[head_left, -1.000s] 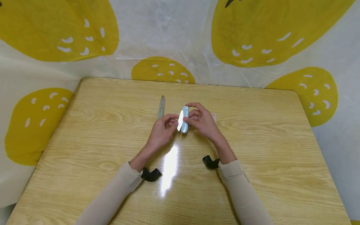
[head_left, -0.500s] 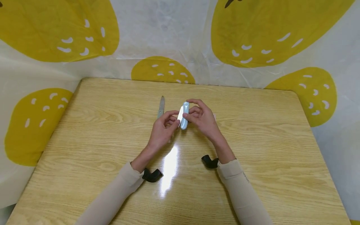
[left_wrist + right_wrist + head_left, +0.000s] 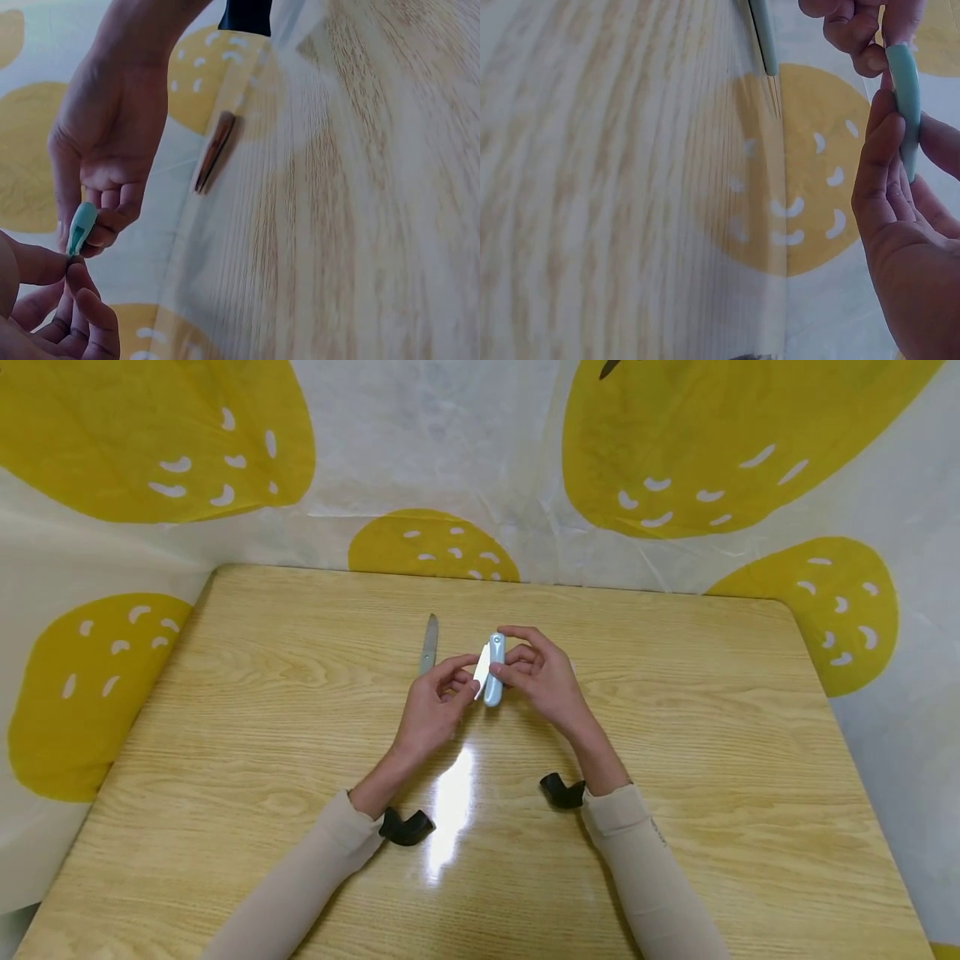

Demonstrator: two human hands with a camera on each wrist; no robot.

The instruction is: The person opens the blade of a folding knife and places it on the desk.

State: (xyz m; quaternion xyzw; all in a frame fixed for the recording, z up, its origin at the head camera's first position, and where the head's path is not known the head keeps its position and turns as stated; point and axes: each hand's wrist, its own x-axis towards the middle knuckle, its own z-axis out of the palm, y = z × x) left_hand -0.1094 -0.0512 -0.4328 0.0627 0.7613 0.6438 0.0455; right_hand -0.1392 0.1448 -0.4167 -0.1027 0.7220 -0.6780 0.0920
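In the head view, a pale blue folding knife [image 3: 496, 647], partly open, is up over the wooden bench [image 3: 712, 735]. Left of it, fingers of the left hand [image 3: 429, 714] pinch its silver blade [image 3: 482, 667]; right of it, fingers of the right hand [image 3: 546, 681] hold its handle [image 3: 492, 693]. A grey-bladed green knife [image 3: 429, 646] lies past it, leftward.

In the left wrist view, a slim pinkish-brown thing [image 3: 215, 152] lies apart from it.

In the right wrist view, fingers squeeze its sides.
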